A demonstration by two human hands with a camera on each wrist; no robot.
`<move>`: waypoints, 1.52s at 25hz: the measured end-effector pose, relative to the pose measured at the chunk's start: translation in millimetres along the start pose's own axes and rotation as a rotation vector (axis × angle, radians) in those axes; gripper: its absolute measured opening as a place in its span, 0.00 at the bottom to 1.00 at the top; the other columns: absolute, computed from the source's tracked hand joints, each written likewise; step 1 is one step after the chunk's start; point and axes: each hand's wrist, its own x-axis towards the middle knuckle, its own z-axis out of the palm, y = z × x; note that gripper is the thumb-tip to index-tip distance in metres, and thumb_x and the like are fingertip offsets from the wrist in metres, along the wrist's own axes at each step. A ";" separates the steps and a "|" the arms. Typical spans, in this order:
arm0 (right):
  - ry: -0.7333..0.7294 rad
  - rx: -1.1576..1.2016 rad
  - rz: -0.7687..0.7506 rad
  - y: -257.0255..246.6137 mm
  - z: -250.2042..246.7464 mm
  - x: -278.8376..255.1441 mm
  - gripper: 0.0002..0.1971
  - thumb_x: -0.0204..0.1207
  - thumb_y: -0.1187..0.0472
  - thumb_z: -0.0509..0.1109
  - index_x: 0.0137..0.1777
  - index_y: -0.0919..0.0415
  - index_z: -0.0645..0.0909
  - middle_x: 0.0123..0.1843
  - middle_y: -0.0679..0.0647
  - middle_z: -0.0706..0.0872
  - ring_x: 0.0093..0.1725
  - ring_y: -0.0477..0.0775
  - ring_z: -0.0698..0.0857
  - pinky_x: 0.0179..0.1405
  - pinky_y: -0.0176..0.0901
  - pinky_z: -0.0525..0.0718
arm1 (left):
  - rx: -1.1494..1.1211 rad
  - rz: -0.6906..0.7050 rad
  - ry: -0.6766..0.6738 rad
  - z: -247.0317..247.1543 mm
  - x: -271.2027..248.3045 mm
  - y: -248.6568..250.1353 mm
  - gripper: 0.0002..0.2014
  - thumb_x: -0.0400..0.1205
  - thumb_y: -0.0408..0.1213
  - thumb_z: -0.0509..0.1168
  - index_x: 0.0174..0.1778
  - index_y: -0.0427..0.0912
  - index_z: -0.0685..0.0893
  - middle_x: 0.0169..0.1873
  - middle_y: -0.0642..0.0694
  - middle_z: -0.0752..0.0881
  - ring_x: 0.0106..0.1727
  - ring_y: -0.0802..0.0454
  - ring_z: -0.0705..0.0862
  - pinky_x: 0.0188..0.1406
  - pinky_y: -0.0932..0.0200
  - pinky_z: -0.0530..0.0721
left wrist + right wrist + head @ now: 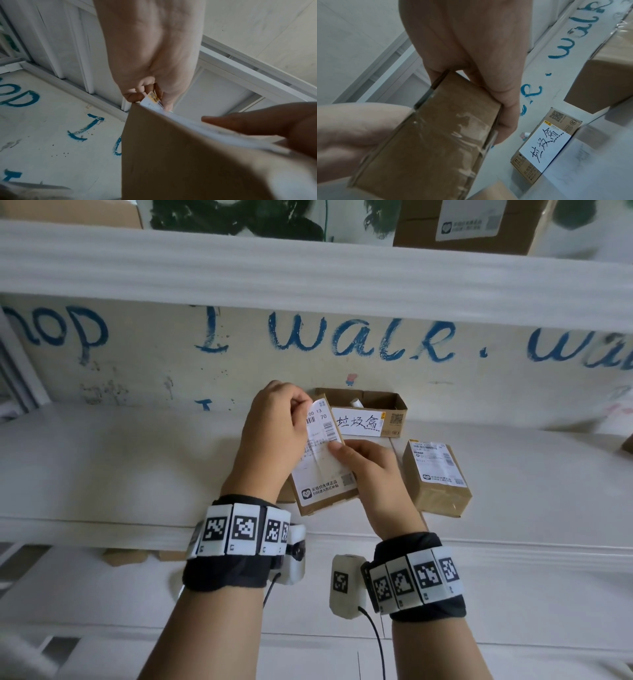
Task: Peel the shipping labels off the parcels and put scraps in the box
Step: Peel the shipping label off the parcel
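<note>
Mid-peel: left hand (274, 426) pinches label (320, 453) top corner, right hand (363, 470) grip clamped on parcel (329, 501), held near scrap box (394, 405). Next: steady pull, avoid tearing.

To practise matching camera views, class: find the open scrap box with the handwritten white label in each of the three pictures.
Head: the scrap box stands centre, against the wall, just behind the hands.
Left wrist: not in view.
Right wrist: lower right, its white label facing the camera.
Shared landmark: the blue painted lettering on the wall appears in all three views.
</note>
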 end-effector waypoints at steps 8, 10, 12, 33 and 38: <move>0.048 -0.037 0.002 -5.4 2.3 -1.5 0.11 0.88 0.59 0.75 0.57 0.68 0.94 0.51 0.63 0.99 0.50 0.65 0.98 0.49 0.54 0.94 | -0.034 0.018 -0.005 -0.5 -4.3 -1.3 0.01 0.88 0.34 0.69 0.51 0.42 0.85 0.52 0.45 0.84 0.53 0.50 0.88 0.45 0.56 0.93; 0.047 -0.041 -0.003 -7.8 1.0 -0.8 0.13 0.88 0.58 0.76 0.58 0.70 0.94 0.50 0.64 0.98 0.48 0.62 0.98 0.44 0.47 0.93 | -0.062 0.003 0.040 -1.0 -6.4 1.2 0.02 0.87 0.36 0.70 0.49 0.43 0.87 0.50 0.45 0.84 0.51 0.51 0.88 0.41 0.62 0.91; 0.041 -0.039 -0.007 -10.1 0.3 0.1 0.15 0.89 0.58 0.75 0.58 0.72 0.93 0.51 0.67 0.98 0.46 0.62 0.98 0.42 0.43 0.92 | -0.046 0.016 0.093 -0.1 -6.0 4.2 0.03 0.86 0.37 0.72 0.49 0.43 0.90 0.49 0.45 0.83 0.48 0.51 0.88 0.39 0.58 0.92; 0.047 -0.046 -0.025 5.1 11.1 7.2 0.20 0.88 0.52 0.75 0.55 0.74 0.91 0.48 0.71 0.95 0.41 0.59 0.92 0.37 0.44 0.87 | 0.178 0.081 0.147 7.5 -3.7 0.2 0.05 0.87 0.35 0.69 0.50 0.40 0.90 0.51 0.45 0.84 0.52 0.47 0.85 0.41 0.49 0.90; 0.070 -0.028 -0.023 6.3 8.4 10.1 0.21 0.86 0.50 0.76 0.62 0.70 0.91 0.49 0.65 0.98 0.44 0.57 0.96 0.39 0.44 0.90 | 0.138 0.087 0.108 8.4 -2.9 -3.5 0.04 0.88 0.35 0.68 0.51 0.41 0.88 0.52 0.45 0.84 0.52 0.47 0.84 0.46 0.48 0.89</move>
